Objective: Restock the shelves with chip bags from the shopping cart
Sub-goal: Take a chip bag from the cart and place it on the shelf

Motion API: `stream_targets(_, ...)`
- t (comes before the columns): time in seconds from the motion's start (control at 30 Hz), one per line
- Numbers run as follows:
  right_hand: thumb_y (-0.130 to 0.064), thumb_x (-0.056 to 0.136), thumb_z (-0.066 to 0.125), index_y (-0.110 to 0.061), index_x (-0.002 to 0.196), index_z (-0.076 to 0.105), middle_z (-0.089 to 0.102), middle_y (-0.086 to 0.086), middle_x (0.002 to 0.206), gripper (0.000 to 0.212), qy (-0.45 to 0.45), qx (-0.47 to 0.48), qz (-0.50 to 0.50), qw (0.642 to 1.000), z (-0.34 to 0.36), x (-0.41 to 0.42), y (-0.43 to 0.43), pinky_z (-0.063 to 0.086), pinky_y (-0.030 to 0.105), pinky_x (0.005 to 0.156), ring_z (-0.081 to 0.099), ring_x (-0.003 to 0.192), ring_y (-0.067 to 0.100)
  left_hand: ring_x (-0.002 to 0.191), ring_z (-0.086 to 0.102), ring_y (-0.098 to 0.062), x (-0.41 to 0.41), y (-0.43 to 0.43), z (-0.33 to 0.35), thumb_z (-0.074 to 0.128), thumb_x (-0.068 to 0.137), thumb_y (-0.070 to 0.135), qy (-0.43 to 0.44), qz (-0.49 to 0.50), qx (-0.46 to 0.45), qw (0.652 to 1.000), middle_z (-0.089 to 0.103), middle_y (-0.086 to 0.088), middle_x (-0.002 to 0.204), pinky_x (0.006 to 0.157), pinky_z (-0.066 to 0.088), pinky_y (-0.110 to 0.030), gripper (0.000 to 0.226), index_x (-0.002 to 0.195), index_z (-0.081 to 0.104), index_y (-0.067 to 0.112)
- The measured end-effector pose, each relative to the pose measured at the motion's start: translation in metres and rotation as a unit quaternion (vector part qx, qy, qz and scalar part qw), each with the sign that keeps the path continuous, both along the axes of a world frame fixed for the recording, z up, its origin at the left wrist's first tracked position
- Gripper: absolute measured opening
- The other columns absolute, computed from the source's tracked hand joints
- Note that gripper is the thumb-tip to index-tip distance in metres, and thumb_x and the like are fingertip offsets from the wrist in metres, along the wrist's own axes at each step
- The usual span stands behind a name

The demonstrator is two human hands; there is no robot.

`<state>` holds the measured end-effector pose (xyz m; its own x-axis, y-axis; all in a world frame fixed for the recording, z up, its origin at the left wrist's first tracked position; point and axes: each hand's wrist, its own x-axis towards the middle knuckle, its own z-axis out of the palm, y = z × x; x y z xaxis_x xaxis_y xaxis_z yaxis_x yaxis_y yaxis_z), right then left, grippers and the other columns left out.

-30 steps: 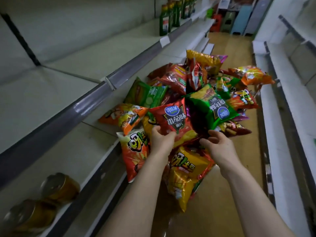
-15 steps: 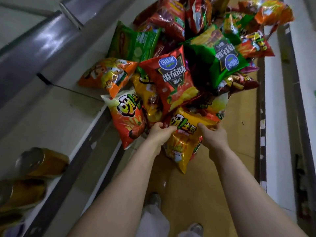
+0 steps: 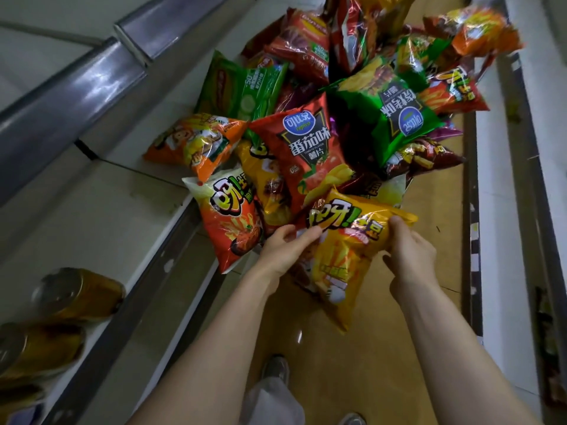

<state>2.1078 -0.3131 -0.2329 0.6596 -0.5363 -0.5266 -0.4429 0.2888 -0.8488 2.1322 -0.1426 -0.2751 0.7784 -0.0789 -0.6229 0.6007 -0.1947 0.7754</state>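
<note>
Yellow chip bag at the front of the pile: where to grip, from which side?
By its upper corners, one hand from each side: the yellow chip bag hangs free in front of the pile, its top by the red tomato bag. The left hand and right hand pinch there.

Glossy crinkled plastic chip bags [image 3: 306, 154]; polished floor [image 3: 383, 348].

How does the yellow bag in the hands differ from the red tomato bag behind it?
The yellow bag is gripped near its top by the left hand and right hand; no hand holds the red tomato bag. The yellow bag is at the pile's near edge; the red tomato bag is wedged among other bags. Both are glossy, puffed chip bags.
</note>
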Motion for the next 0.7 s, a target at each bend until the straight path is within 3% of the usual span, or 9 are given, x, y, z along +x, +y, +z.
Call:
stream_targets(0.07, -0.033, 0.096, 0.056, -0.021, 0.078, 0.060, 0.068, 0.004, 0.092, 0.022, -0.013, 0.006, -0.010, 1.000, 0.008, 0.006, -0.002, 0.049, 0.037, 0.085, 0.059, 0.080, 0.012, 0.122, 0.051, -0.021, 0.000, -0.001, 0.008, 0.076, 0.051, 0.075, 0.012, -0.038, -0.030, 0.999, 0.054, -0.001, 0.137, 0.107, 0.040, -0.045, 0.104, 0.139, 0.047, 0.028)
stream_targets(0.13, -0.034, 0.098, 0.053, -0.018, 0.088, 0.063, 0.069, 0.003, 0.090, 0.021, -0.035, 0.028, -0.015, 0.999, 0.018, 0.015, -0.002, 0.052, 0.033, 0.071, 0.063, 0.079, 0.013, 0.124, 0.050, -0.021, -0.002, -0.005, 0.014, 0.077, 0.038, 0.080, 0.034, -0.088, -0.072, 0.993, 0.055, 0.001, 0.137, 0.110, 0.035, -0.048, 0.116, 0.139, 0.047, 0.031)
stream_targets(0.2, -0.035, 0.098, 0.053, -0.015, 0.096, 0.064, 0.069, 0.002, 0.085, 0.023, -0.063, 0.042, -0.016, 0.997, 0.028, 0.023, -0.001, 0.051, 0.030, 0.065, 0.066, 0.075, 0.014, 0.127, 0.050, -0.021, -0.003, -0.008, 0.019, 0.078, 0.040, 0.079, 0.036, -0.116, -0.103, 0.987, 0.056, 0.002, 0.137, 0.112, 0.034, -0.047, 0.118, 0.142, 0.045, 0.029)
stream_targets(0.27, -0.041, 0.096, 0.056, -0.018, 0.100, 0.064, 0.072, 0.005, 0.092, 0.025, -0.075, 0.045, 0.028, 0.996, 0.034, 0.029, 0.000, 0.055, 0.033, 0.071, 0.069, 0.081, 0.017, 0.123, 0.054, -0.018, -0.001, -0.009, 0.031, 0.076, 0.045, 0.076, 0.004, -0.109, -0.111, 0.988, 0.061, 0.005, 0.131, 0.110, 0.037, -0.040, 0.107, 0.137, 0.052, 0.027)
stream_targets(0.37, -0.069, 0.070, 0.069, -0.020, 0.127, 0.057, 0.071, 0.009, 0.112, 0.075, -0.056, 0.038, 0.156, 0.985, 0.036, 0.032, 0.006, 0.054, 0.048, 0.090, 0.069, 0.098, 0.027, 0.121, 0.048, -0.013, 0.007, -0.005, 0.048, 0.068, 0.050, 0.082, -0.007, -0.055, -0.080, 0.995, 0.054, 0.004, 0.138, 0.102, 0.029, -0.030, 0.109, 0.140, 0.049, 0.024)
stream_targets(0.43, -0.076, 0.058, 0.071, -0.024, 0.132, 0.051, 0.070, 0.008, 0.114, 0.093, -0.036, 0.023, 0.249, 0.968, 0.039, 0.032, 0.012, 0.053, 0.052, 0.091, 0.070, 0.097, 0.029, 0.120, 0.045, -0.012, 0.014, 0.000, 0.055, 0.062, 0.053, 0.087, -0.016, -0.036, -0.065, 0.997, 0.048, 0.003, 0.143, 0.101, 0.026, -0.031, 0.111, 0.143, 0.045, 0.025)
stream_targets(0.53, -0.064, 0.060, 0.069, -0.031, 0.132, 0.045, 0.069, 0.003, 0.111, 0.082, -0.039, 0.032, 0.339, 0.939, 0.046, 0.040, 0.021, 0.058, 0.043, 0.076, 0.073, 0.089, 0.024, 0.126, 0.048, -0.018, 0.026, 0.010, 0.063, 0.058, 0.044, 0.095, -0.026, 0.023, -0.059, 0.998, 0.052, 0.002, 0.141, 0.111, 0.031, -0.041, 0.113, 0.137, 0.052, 0.032)
stream_targets(0.6, -0.060, 0.061, 0.069, -0.035, 0.133, 0.039, 0.066, 0.001, 0.115, 0.082, -0.043, 0.031, 0.401, 0.915, 0.053, 0.046, 0.030, 0.058, 0.039, 0.070, 0.072, 0.089, 0.022, 0.125, 0.052, -0.024, 0.036, 0.020, 0.065, 0.058, 0.036, 0.098, -0.026, 0.057, -0.060, 0.996, 0.056, 0.000, 0.137, 0.109, 0.037, -0.047, 0.116, 0.133, 0.055, 0.034)
stream_targets(0.7, -0.050, 0.067, 0.072, -0.035, 0.125, 0.044, 0.068, -0.001, 0.111, 0.066, -0.070, 0.023, 0.430, 0.900, 0.060, 0.061, 0.047, 0.057, 0.028, 0.062, 0.073, 0.084, 0.017, 0.128, 0.049, -0.021, 0.049, 0.038, 0.079, 0.052, 0.035, 0.101, -0.061, 0.066, -0.025, 0.996, 0.050, 0.004, 0.142, 0.110, 0.035, -0.045, 0.123, 0.138, 0.049, 0.034)
